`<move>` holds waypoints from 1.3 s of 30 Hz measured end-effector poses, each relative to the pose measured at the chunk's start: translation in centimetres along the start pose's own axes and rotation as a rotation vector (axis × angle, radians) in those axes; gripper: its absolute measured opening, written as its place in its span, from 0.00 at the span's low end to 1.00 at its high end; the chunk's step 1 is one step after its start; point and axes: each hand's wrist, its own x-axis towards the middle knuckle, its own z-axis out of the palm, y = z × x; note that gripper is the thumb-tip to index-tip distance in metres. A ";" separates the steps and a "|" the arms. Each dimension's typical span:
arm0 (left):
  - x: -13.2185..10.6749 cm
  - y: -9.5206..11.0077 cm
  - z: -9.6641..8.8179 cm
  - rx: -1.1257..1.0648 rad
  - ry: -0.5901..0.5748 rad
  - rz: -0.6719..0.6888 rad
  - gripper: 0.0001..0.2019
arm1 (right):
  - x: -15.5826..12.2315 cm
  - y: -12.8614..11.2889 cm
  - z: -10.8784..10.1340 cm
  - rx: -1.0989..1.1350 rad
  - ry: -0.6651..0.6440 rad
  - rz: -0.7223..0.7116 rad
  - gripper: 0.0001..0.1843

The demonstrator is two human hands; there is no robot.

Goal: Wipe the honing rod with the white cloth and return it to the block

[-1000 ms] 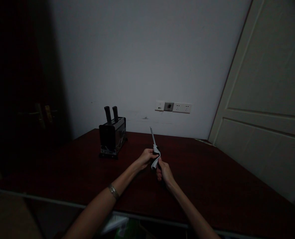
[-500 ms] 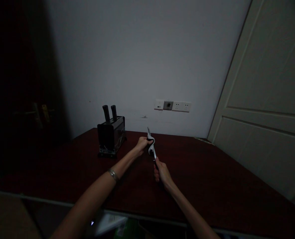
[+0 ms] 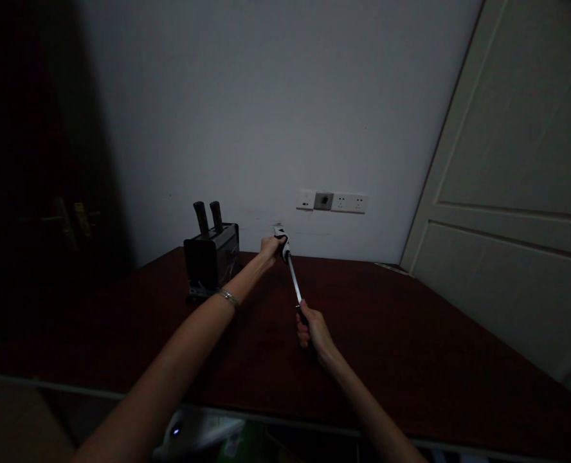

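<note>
My right hand [image 3: 314,331] is closed round the dark handle of a knife [image 3: 294,278], whose long, narrow metal blade points away from me over the table. Farther out, my left hand [image 3: 272,247] pinches a white-and-black cloth [image 3: 282,247] around the far end of the blade. The cloth hides the knife's tip. To the left of my hands stands a dark knife block [image 3: 202,263] with shiny sides; two black handles [image 3: 200,217] stick up out of it.
A dark red-brown table [image 3: 386,341] stretches beneath my hands to a pale wall. Sockets and switches [image 3: 332,201] sit low on that wall. A white panelled door [image 3: 502,212] rises at the right. Below the front edge are a white object [image 3: 203,431] and something green [image 3: 249,444].
My left hand has slid away from me with the cloth, toward the blade's far end, baring more of the blade. My right hand stays nearly in place on the handle.
</note>
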 end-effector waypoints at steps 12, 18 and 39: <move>-1.2 -0.9 -1.5 -0.169 0.218 -0.045 0.11 | 0.3 -0.6 -1.3 0.088 0.055 -0.094 0.31; -4.1 -3.2 -3.9 -0.148 -0.022 -0.189 0.10 | 0.2 -0.7 -1.4 0.112 0.077 -0.103 0.26; -11.0 -6.0 -6.4 -0.045 -0.672 -0.264 0.15 | 0.7 0.0 -0.7 0.043 0.155 -0.225 0.25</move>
